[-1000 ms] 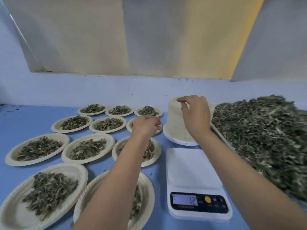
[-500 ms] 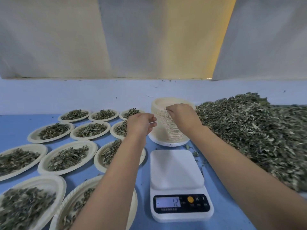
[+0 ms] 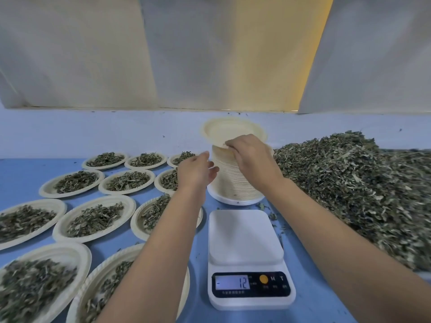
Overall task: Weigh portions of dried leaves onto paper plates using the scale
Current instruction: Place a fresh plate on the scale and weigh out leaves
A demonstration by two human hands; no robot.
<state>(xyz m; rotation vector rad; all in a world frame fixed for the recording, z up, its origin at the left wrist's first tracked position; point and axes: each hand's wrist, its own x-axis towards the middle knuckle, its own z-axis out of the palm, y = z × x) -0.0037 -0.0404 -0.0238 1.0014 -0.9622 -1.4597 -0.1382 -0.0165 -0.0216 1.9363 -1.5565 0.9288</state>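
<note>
Paper plate, pale, empty, tilted, pinched by right fingers; left fingers relaxed.

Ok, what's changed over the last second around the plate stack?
The right hand has pinched the top plate by its near edge and tipped it up off the stack. The left hand has opened, fingers straight beside the stack; earlier they were curled. Unchanged: the scale is bare and shows 12, and the filled plates and leaf pile stay put.
</note>
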